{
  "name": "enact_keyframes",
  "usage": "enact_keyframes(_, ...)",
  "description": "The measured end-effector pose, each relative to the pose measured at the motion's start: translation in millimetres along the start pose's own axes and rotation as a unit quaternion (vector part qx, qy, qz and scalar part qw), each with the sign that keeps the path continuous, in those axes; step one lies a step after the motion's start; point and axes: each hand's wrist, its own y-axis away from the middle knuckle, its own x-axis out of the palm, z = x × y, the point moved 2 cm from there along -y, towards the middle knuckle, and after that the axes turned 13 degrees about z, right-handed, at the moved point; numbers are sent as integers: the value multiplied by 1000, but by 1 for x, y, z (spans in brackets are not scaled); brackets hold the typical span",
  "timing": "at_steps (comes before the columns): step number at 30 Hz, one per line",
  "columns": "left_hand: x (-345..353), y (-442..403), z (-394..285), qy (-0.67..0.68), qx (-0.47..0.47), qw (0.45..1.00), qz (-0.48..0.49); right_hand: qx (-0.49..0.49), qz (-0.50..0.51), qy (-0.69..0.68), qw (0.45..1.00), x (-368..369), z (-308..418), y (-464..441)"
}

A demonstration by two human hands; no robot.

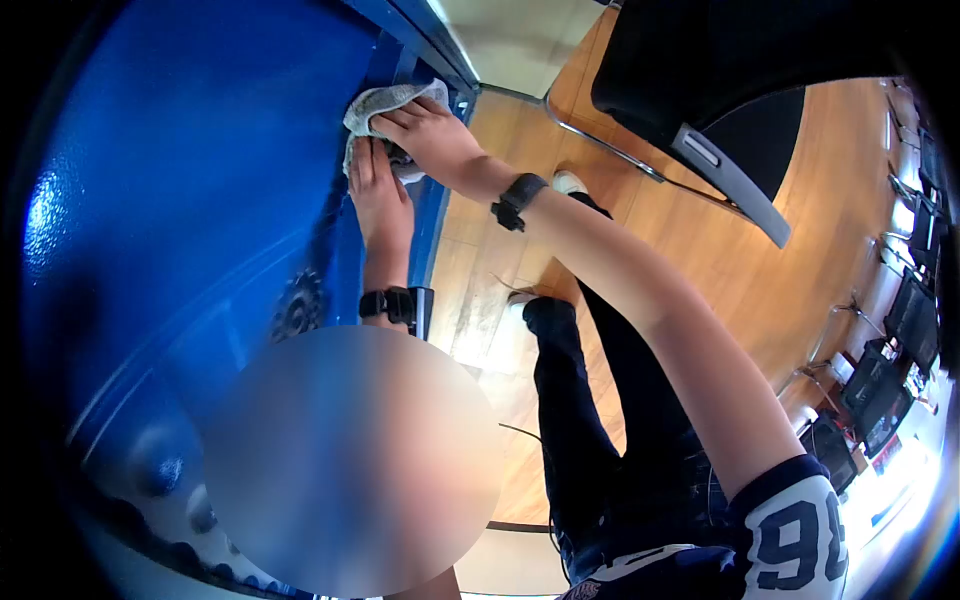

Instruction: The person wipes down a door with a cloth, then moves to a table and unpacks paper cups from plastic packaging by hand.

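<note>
A greyish-white cloth (pixel 378 101) lies bunched against the edge of a large blue table-like surface (pixel 220 130). My right hand (pixel 437 147) comes from the right and grips the cloth, its fingers pressed down into the folds. Just below it, my left hand (pixel 382 205) presses on the cloth's lower part, fingers close together and fairly straight. The two hands are side by side near the blue raised rim (pixel 425 225). Dark bands sit on both wrists. Part of the cloth is hidden beneath the fingers.
A black chair (pixel 700 60) with a metal frame stands at upper right on the wooden floor (pixel 840 170). A dark gear-like shape (pixel 298 305) marks the blue surface. More black chairs (pixel 875 395) line the far right. A blurred oval hides the lower left.
</note>
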Motion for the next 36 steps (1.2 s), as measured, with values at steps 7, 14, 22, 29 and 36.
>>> enact_keyframes(7, -7, -15, 5, 67, 23, 997, 13, 39, -75, 25, 996, 10, 4, -9)
enact_keyframes(14, 4, 14, 7, 139, -2, 989, -50, 103, -69, 54, 991, 22, 34, 1)
enact_keyframes(22, 35, 177, 55, 111, -151, 980, -65, 15, 127, 66, 990, 94, 157, 69)
enact_keyframes(29, 35, 371, 66, 137, -240, 961, -23, -48, 294, 24, 954, 142, 288, 150)
enact_keyframes(36, 97, 510, -16, 326, -280, 900, 76, -113, 299, -63, 945, 182, 282, 333)
